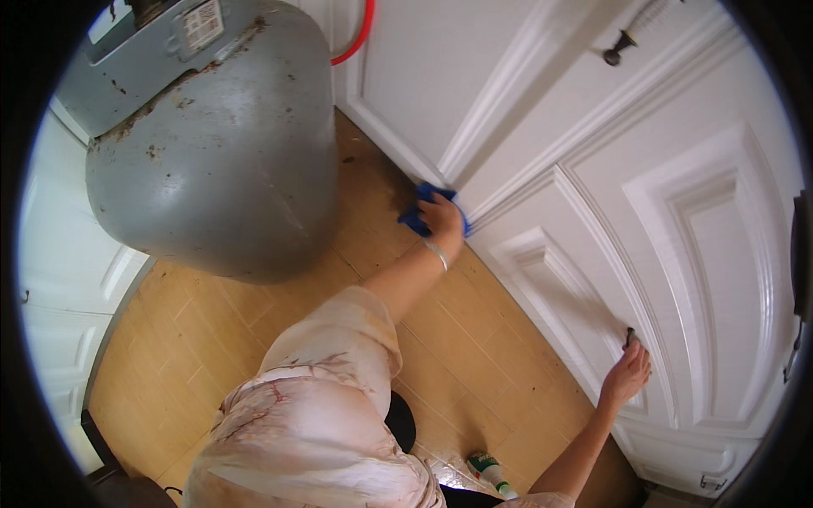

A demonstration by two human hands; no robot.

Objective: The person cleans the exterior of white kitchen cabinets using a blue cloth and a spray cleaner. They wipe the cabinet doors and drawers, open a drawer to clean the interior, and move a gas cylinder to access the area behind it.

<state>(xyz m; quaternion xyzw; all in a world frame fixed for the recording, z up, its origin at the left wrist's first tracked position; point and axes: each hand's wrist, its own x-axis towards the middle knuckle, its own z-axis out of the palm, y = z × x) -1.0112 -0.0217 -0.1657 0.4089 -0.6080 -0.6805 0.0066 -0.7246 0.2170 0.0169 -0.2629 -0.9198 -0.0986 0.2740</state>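
Observation:
My left hand [443, 219], with a bracelet at the wrist, presses a bundled blue cloth [416, 223] at the bottom edge of the white panelled cabinet [502, 209], where it meets the floor. Part of the cloth is hidden under the fingers. My right hand [627, 373] has its fingers closed around a small dark handle [630, 336] on a cabinet door [571, 305]. Most of that handle is covered by the fingers.
A grey, rust-spotted gas cylinder [216, 171] stands left of my left arm. A red hose [359, 39] hangs behind it. On the tan tiled floor [463, 336] lies a white and green bottle [486, 473]. More white cabinets [70, 254] line the left side.

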